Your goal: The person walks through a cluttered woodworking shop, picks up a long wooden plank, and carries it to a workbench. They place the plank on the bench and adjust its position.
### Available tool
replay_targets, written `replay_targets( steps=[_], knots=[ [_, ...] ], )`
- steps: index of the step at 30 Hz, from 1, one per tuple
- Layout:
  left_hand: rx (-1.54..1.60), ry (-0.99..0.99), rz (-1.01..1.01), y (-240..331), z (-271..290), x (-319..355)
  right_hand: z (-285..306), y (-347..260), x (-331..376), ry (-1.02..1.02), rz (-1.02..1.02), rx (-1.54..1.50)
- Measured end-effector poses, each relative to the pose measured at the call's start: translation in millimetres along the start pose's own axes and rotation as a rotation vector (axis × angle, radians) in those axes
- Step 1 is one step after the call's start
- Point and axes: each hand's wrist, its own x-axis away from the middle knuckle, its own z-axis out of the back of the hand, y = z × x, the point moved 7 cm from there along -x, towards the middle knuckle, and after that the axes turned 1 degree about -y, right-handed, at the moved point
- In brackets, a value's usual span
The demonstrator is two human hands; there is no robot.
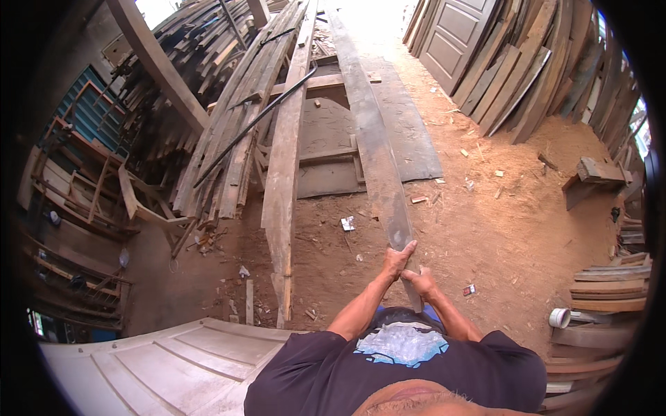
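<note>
The plank (379, 152) reaches far beyond the left grip (397, 261)

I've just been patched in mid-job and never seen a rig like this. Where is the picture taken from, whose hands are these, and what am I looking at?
There is no machine here: a person is working with two bare hands. The single picture comes from a wide fisheye camera worn on the head, looking down, so straight edges bend. The dark shirt at the bottom is the wearer's own.

The left hand and right hand both grip the near end of a long board, the left farther along it. Another plank lies to its left. Wood scraps and sawdust litter the brown floor. A pale panelled door shows at lower left.
</note>
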Motion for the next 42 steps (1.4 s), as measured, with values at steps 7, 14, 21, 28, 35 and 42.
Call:
replay_targets(
  steps=[7,14,21,28,35,42],
  knots=[
    [0.816,-0.415,0.272,-36.4,18.7,23.0,-53.8,-30.3,29.8,0.019,0.158,0.772],
    [0.795,-0.445,0.252,-45.8,57.1,24.3,-87.0,-26.9,28.1,-0.101,0.197,0.62],
    [0.779,-0.428,0.239,-33.9,60.2,30.3,-77.7,-22.4,28.5,-0.114,0.353,0.479],
    [0.643,-0.351,0.131,-48.0,85.4,11.1,-64.4,-13.8,13.5,-0.188,0.275,0.451],
    [-0.063,0.194,0.099,53.2,121.1,20.0,-85.5,7.2,1.4,-0.625,-0.033,-0.3],
    [-0.574,0.286,-0.083,60.6,88.0,1.4,-120.9,34.2,-3.8,-0.826,-0.243,-0.736]
  ],
)
